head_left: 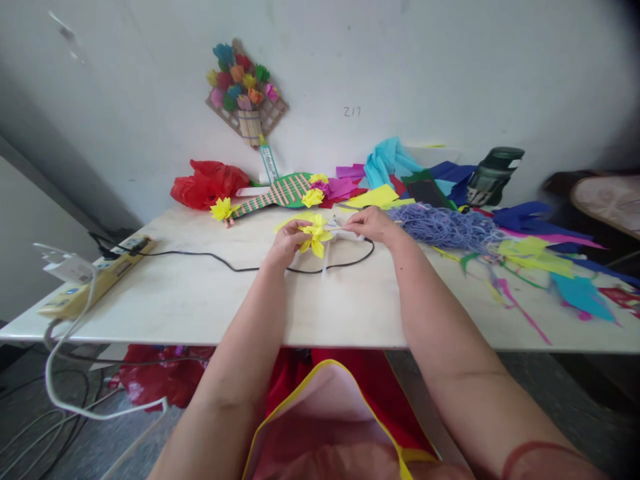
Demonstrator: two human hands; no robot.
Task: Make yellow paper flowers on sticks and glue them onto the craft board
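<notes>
A yellow paper flower is held over the middle of the white table. My left hand is closed on the flower from the left, its fingers pinching the petals. My right hand is closed to the right of it, pinching a thin pale stick that runs into the flower. A black cable curves across the table just below both hands.
A power strip lies at the left edge. A red plastic bag, a striped woven piece with paper flowers, purple yarn, coloured paper scraps and a dark bottle fill the back and right. A flower craft hangs on the wall.
</notes>
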